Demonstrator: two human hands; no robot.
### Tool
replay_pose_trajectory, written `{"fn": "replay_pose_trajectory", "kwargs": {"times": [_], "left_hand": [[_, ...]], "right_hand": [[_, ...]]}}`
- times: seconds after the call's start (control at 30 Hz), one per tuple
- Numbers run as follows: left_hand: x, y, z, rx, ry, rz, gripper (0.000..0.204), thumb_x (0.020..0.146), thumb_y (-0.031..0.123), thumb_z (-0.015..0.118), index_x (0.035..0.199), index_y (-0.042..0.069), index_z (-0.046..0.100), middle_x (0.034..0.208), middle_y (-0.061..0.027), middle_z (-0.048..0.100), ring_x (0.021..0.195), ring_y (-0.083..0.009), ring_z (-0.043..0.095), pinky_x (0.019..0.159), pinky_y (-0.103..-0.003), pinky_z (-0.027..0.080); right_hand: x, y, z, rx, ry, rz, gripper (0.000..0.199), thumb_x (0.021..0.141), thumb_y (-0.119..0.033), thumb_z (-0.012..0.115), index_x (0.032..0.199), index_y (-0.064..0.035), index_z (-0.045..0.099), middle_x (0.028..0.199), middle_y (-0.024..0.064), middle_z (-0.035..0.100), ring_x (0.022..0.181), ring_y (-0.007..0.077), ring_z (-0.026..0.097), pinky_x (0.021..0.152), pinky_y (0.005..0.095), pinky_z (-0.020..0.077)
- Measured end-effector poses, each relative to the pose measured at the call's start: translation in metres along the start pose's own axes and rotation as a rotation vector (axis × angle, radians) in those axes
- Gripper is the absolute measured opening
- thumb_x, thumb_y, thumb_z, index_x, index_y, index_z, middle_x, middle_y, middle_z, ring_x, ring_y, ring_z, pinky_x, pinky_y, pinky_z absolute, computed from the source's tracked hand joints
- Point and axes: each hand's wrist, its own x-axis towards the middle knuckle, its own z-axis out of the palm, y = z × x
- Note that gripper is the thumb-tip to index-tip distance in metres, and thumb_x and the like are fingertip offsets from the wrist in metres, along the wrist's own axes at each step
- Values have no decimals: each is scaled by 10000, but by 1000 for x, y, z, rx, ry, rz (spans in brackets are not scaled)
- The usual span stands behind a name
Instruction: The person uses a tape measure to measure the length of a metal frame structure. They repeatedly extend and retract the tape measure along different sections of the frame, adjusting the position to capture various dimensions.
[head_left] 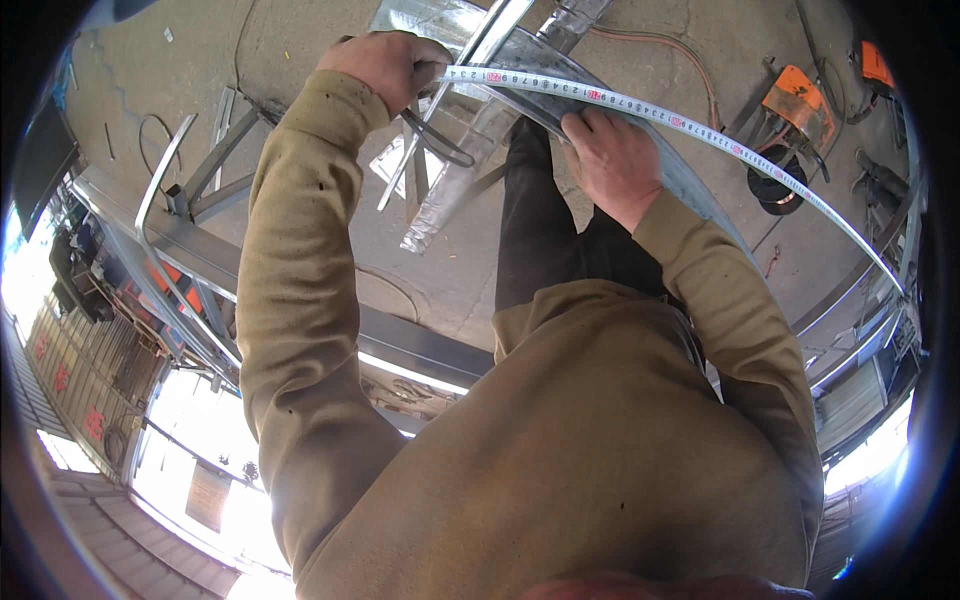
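only one view here, head cam, left of side-by-side pair on my operator's head. i see it facing steeply down along own chest and forearms toward concrete floor [300, 60]. close range: sleeves fill lower frame, left hand [385, 62] and right hand [615, 160] near top centre. fisheye bends straight edges at rim, dark corners. no second view to overlap.

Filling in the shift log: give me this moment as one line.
left hand: grips tape measure end | right hand: presses tape onto metal strip | tape: stretched out rightward | floor: orange tool
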Motion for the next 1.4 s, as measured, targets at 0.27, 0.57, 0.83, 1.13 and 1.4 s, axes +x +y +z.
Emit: {"fn": "replay_pose_trajectory", "kwargs": {"times": [0.27, 0.57, 0.83, 1.13, 1.4], "left_hand": [[2, -1, 2, -14, -10, -18, 245, 1049, 286, 650, 1246, 202, 770, 1088, -93, 795, 957, -289, 768, 881, -423, 605], [0, -1, 3, -15, 6, -10, 241, 1048, 285, 659, 1247, 209, 770, 1091, -80, 794, 961, -282, 766, 874, -421, 607], [0, 1, 4, 6, 8, -24, 238, 1045, 274, 661, 1244, 208, 773, 1091, -85, 794, 960, -282, 766, 881, -420, 610], [-1, -2, 4, -16, 18, 8, 238, 1036, 261, 669, 1241, 205, 776, 1088, -89, 794, 969, -293, 764, 890, -419, 607], [-1, -3, 4, -18, 23, 12, 235, 1032, 263, 671, 1227, 192, 781, 1075, -98, 792, 961, -308, 759, 884, -427, 602]], "right_hand": [[1, 1, 0, 38, -2, -3, 247, 901, -203, 753, 1113, -120, 657, 970, 58, 647, 883, 267, 679, 721, 410, 577], [1, 2, 0, 66, -32, 2, 249, 890, -167, 751, 1111, -105, 655, 955, 76, 636, 873, 282, 674, 735, 426, 578], [2, 2, -1, 71, 36, -27, 144, 900, -185, 741, 992, -154, 635, 910, 45, 608, 828, 251, 657, 685, 407, 569], [2, 3, -2, 85, 32, -28, 157, 901, -191, 743, 1006, -153, 633, 919, 47, 612, 838, 256, 657, 708, 414, 567], [0, 4, -1, 98, 32, -26, 196, 887, -176, 753, 1044, -145, 640, 929, 51, 620, 860, 266, 657, 727, 421, 563]]}}
